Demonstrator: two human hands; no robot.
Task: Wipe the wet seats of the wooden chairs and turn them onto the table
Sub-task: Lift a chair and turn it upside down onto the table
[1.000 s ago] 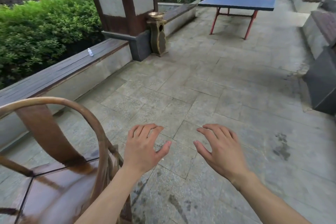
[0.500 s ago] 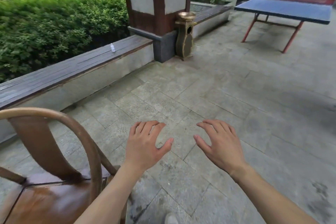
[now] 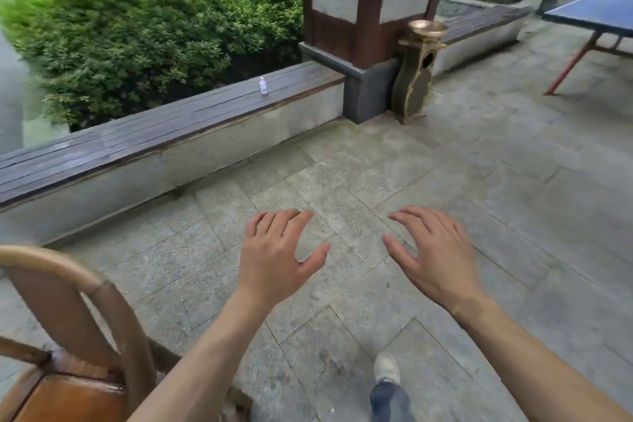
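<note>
Left hand (image 3: 274, 257) and right hand (image 3: 435, 257) outstretched, palms down — fingers relaxed, holding nothing.

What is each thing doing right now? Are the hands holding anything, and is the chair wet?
Left hand: open, holding nothing.
Right hand: open, holding nothing.
Wooden chair: upright on the floor, seat shiny.
Small bottle: standing upright on the bench.
Shoe: on the paving.

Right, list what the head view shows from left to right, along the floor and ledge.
Wooden chair → small white bottle on the ledge → left hand → brass ash bin → right hand → blue table-tennis table.
</note>
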